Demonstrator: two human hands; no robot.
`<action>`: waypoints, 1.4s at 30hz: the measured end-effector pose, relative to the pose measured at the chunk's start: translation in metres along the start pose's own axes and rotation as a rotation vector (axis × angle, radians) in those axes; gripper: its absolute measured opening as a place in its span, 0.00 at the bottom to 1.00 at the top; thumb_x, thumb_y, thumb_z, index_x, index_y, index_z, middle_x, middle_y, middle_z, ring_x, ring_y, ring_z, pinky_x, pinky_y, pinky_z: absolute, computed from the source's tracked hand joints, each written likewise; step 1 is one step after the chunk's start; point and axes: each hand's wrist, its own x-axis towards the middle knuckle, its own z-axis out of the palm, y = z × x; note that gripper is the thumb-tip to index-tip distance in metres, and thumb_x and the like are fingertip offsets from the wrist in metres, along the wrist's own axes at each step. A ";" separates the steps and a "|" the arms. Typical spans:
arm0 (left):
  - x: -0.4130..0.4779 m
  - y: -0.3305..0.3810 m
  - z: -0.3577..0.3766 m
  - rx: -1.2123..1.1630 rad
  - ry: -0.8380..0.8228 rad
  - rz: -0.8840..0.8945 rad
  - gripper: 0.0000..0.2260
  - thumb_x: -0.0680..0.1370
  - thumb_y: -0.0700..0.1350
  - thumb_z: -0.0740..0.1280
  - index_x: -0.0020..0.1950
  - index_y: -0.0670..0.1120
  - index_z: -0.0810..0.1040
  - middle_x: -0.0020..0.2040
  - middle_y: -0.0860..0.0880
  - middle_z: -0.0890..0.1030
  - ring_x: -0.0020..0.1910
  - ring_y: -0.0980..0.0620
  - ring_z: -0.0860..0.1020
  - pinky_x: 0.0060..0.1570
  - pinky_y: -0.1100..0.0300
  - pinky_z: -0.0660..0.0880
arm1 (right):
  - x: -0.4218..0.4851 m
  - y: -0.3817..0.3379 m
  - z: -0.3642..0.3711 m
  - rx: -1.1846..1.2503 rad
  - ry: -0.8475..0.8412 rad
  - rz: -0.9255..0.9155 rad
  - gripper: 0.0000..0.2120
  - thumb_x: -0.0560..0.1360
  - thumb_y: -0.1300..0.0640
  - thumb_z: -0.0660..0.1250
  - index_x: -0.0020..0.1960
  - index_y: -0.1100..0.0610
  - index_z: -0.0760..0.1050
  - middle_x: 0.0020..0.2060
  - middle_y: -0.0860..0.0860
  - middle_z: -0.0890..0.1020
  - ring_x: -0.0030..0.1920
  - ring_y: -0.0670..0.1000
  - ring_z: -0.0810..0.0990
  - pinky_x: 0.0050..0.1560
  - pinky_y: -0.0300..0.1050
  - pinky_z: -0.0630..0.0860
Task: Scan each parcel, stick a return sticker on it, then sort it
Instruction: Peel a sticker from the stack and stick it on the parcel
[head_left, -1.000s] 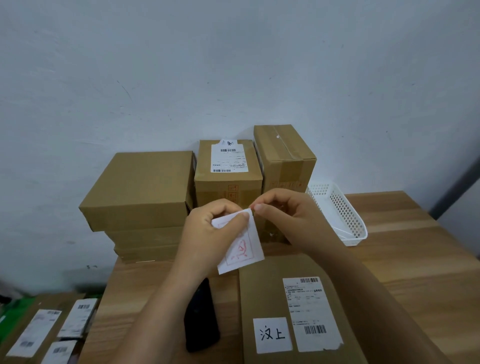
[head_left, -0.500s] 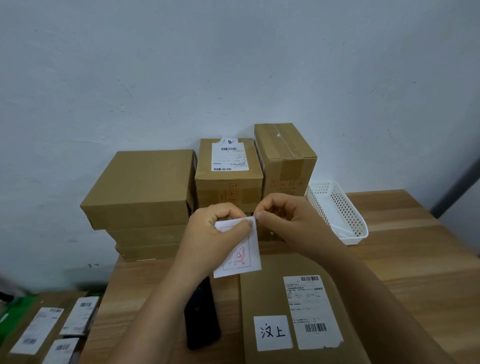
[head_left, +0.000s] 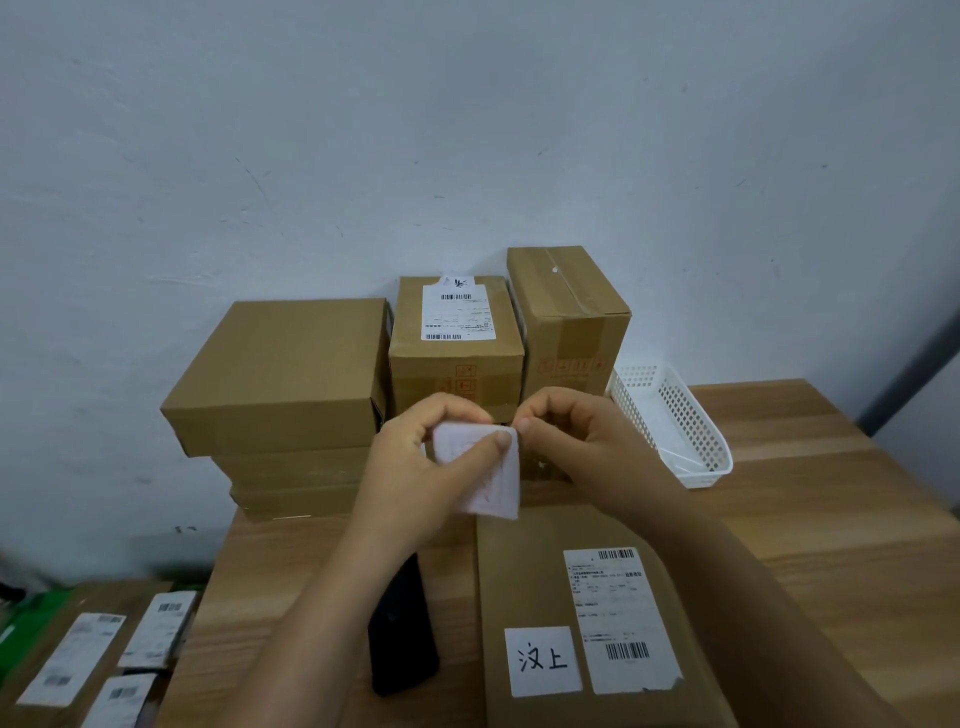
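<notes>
Both hands are raised in front of the person, above the near middle of the wooden surface (head_left: 831, 519), forearms coming up from the bottom edge and angling in toward each other. The left hand (head_left: 410, 467) holds a small white sticker (head_left: 493, 493) with faint red print. Its thumb lies across the front of the paper and its fingers are curled behind it, so the sheet hangs down from that pinch. The right hand (head_left: 582, 447) sits just beside it, knuckles up and fingers curled in, with the tips of thumb and forefinger nipping the sticker's top right corner. The two hands nearly touch there.

The sticker is in the air, over the far edge of a flat brown parcel (head_left: 519, 571) that lies on the surface below the hands. The parcel carries a printed shipping label (head_left: 618, 618) with barcodes and, left of it, a white square tag (head_left: 543, 660) with two handwritten characters. A black device (head_left: 400, 634) lies flat just left of the parcel, partly under the left forearm.

Against the wall stand stacked cardboard boxes (head_left: 280, 374), a labelled box (head_left: 457, 358) and a taller taped box (head_left: 566, 317). A white basket (head_left: 675, 421) sits to their right. More labelled packages (head_left: 93, 660) lie lower down at the left.
</notes>
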 end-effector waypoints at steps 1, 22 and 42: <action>0.000 -0.004 0.001 0.020 0.046 0.000 0.13 0.69 0.56 0.73 0.51 0.56 0.77 0.48 0.59 0.79 0.50 0.62 0.77 0.41 0.61 0.79 | -0.001 0.001 0.001 0.033 0.019 0.007 0.08 0.79 0.58 0.64 0.43 0.53 0.78 0.39 0.55 0.82 0.44 0.61 0.81 0.44 0.57 0.80; -0.007 -0.020 0.025 -0.111 -0.088 0.114 0.14 0.74 0.62 0.63 0.49 0.54 0.80 0.45 0.58 0.81 0.47 0.58 0.79 0.45 0.66 0.75 | -0.019 0.014 0.027 0.033 0.252 0.055 0.05 0.78 0.57 0.65 0.46 0.54 0.78 0.38 0.49 0.80 0.41 0.52 0.80 0.44 0.46 0.79; 0.023 -0.080 0.079 -0.066 -0.302 -0.096 0.06 0.80 0.50 0.64 0.47 0.51 0.80 0.42 0.55 0.80 0.42 0.63 0.77 0.38 0.65 0.73 | -0.076 0.094 -0.022 0.416 0.777 0.545 0.12 0.79 0.60 0.62 0.37 0.57 0.74 0.27 0.50 0.75 0.32 0.50 0.72 0.40 0.44 0.72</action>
